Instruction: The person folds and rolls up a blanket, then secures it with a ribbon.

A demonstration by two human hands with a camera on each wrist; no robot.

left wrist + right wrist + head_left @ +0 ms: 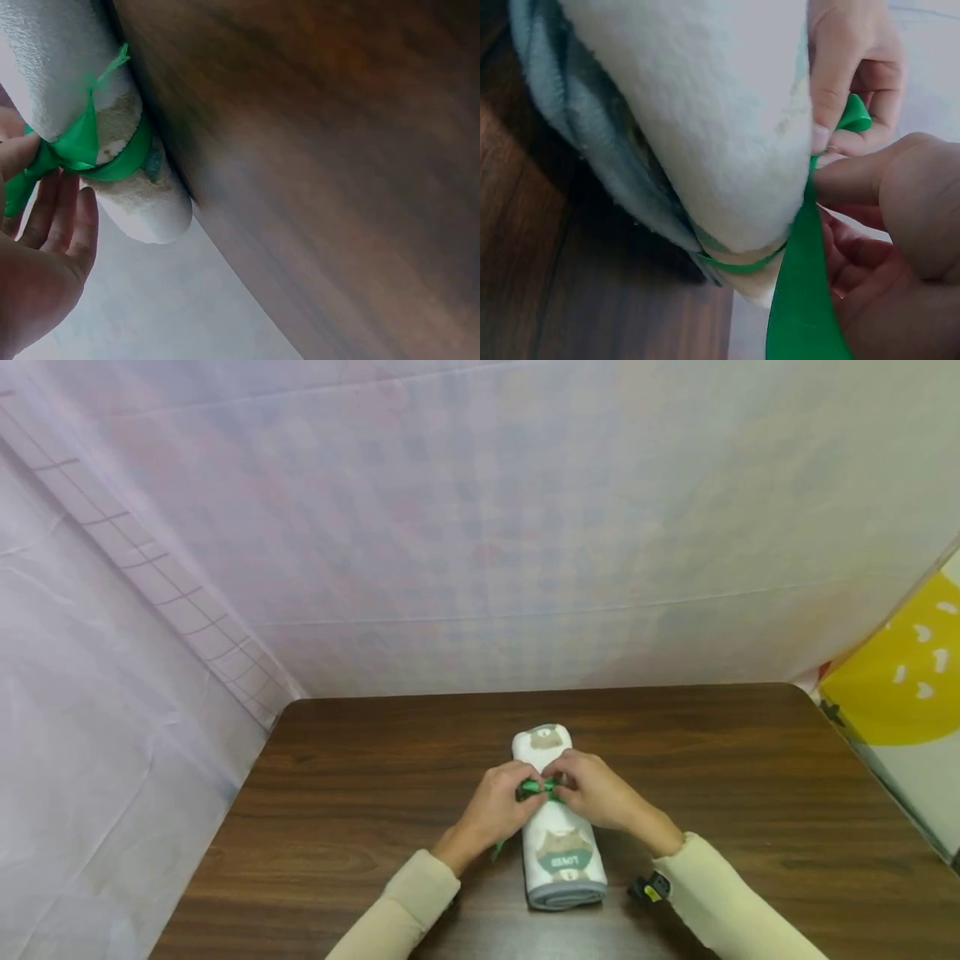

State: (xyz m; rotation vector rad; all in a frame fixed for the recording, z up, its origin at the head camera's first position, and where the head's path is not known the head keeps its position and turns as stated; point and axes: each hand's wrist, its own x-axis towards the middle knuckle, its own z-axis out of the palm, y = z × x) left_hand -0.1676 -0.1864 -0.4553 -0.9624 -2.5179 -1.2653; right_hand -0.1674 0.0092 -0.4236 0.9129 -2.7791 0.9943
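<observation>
A rolled white towel (557,820) with bear prints and a grey edge lies lengthwise on the table. Round its middle runs a green ribbon (124,163), with a knot or loop on top. My left hand (501,797) pinches the ribbon at that spot between thumb and fingers. From the other side my right hand (600,789) pinches it too, fingertips close to the left ones. In the right wrist view a wide ribbon tail (802,300) hangs down beside the right hand (919,225), and a small loop (853,116) shows at the left hand (855,45). Fingers partly hide the knot.
The brown wooden table (360,777) extends on both sides of the towel. Behind it hangs a pale checked curtain (480,543); a white sheet (97,693) is at the left. A black device with a yellow mark (651,888) sits by the right wrist.
</observation>
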